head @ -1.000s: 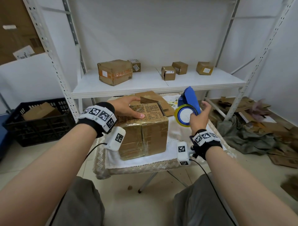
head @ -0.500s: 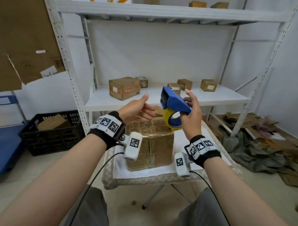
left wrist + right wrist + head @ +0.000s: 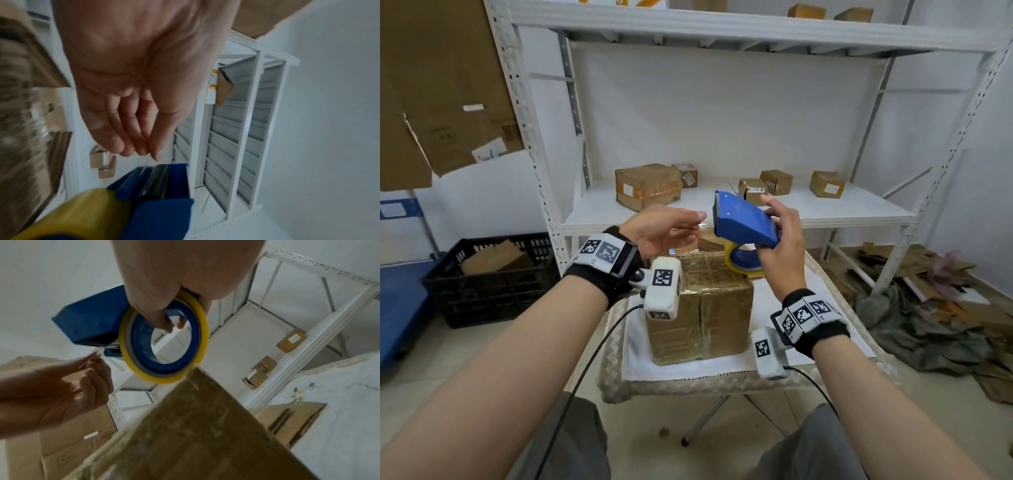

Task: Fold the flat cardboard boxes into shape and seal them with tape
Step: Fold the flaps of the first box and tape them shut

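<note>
My right hand (image 3: pixel 782 240) has its grip curled round the blue tape dispenser (image 3: pixel 744 219), held up above the taped cardboard box (image 3: pixel 702 308) sitting on the desk (image 3: pixel 825 287). Left hand (image 3: pixel 661 229) hovers just beside the dispenser's front edge, fingers loose and holding nothing.

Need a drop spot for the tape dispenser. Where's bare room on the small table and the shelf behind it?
On the table, the white cloth right of the big box is bare, and a narrow strip in front of it. On the shelf, the front strip is bare, also its left end. The shelf's back is crowded with small boxes.
</note>
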Demonstrator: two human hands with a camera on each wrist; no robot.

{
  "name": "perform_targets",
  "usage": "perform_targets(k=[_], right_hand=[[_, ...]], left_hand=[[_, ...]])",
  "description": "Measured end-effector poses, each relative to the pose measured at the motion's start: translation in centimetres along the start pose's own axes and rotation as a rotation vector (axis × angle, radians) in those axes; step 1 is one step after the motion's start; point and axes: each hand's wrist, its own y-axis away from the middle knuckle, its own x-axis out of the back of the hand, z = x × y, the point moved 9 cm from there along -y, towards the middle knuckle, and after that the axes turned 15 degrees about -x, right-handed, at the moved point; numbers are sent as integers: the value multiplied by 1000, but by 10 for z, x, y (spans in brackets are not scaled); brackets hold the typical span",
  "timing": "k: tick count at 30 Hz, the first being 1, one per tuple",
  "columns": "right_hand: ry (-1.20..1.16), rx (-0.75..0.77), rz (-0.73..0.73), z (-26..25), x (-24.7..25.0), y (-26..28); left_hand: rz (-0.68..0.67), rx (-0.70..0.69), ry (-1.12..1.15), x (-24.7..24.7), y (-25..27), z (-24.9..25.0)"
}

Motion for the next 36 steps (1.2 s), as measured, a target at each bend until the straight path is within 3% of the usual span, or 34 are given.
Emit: perform_targets(k=[8,18,20,24,32,36], right_hand=[[216,116,-82,-19,-14,0],[442,241,-81,-27,-19,9],[476,232,-40,-18,-11,7],[551,193,1,2,7,8],[582,205,4,0,11,0],[623,167,45,11,19,4]], left_hand=[[14,-62,-417,17,-17,41],[10,-9,-556,29,-17,53],[83,-21,-579,47,-15,63],[365,-151,-610,101,-7,90],[455,-270,-686,107,-15,107],[525,-354,-834,105,-8,127]])
